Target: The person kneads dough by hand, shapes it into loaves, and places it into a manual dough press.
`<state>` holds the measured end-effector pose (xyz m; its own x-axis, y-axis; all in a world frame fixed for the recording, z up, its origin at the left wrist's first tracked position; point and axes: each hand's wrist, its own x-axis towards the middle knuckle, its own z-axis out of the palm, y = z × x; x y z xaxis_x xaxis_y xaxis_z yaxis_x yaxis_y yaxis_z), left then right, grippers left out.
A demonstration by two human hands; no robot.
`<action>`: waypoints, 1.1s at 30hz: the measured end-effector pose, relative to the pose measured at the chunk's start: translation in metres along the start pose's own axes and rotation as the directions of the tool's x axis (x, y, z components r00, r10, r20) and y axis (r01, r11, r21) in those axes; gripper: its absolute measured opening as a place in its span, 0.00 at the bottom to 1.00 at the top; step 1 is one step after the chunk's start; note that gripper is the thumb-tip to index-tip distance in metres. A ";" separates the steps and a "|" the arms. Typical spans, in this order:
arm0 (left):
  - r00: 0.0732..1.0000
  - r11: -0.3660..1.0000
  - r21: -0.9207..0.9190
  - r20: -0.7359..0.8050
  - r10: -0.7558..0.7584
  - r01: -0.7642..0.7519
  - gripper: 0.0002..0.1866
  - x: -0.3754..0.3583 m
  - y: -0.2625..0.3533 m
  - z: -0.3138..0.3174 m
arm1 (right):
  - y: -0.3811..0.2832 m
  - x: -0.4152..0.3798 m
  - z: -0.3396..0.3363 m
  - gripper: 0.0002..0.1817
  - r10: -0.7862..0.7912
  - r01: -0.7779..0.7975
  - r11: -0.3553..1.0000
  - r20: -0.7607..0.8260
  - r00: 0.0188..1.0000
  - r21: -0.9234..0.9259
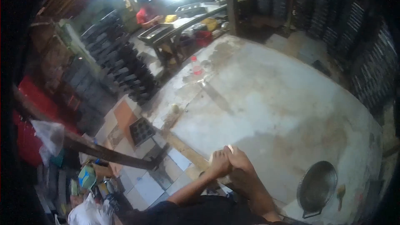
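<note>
My left hand point(220, 163) and my right hand point(240, 159) are pressed together above the near edge of the large pale worktable point(266, 96). The fingers of both are curled closed. A small whitish bit shows at the top of my right hand, but what lies between the hands is mostly hidden. Off to the right, a dark round metal pan point(317, 188) with a handle rests on the table. Beside it lies a small brush point(341, 195). Toward the far left side stands a clear bottle with a red cap point(195, 66).
A small pale lump point(175, 108) sits on the table's left edge. On the tiled floor is a dark tray with round cups point(141, 131). Dark stacked trays point(121, 58) rise at left. Another person in red point(146, 16) is at a back bench. A wooden beam point(112, 154) crosses lower left.
</note>
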<state>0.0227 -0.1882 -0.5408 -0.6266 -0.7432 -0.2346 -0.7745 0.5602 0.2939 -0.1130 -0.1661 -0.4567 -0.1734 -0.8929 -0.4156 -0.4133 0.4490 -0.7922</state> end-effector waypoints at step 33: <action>0.629 0.723 -0.592 0.724 0.282 0.357 0.31 0.136 -0.097 -0.077 | 0.049 0.045 0.059 0.32 -0.164 0.039 0.972 -0.552 0.817 -0.231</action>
<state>0.0187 -0.3719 -0.5299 -0.6756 -0.0448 -0.7359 -0.7321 -0.0772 0.6768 -0.0882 -0.1818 -0.5403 -0.5677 -0.8224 0.0373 -0.6149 0.3935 -0.6834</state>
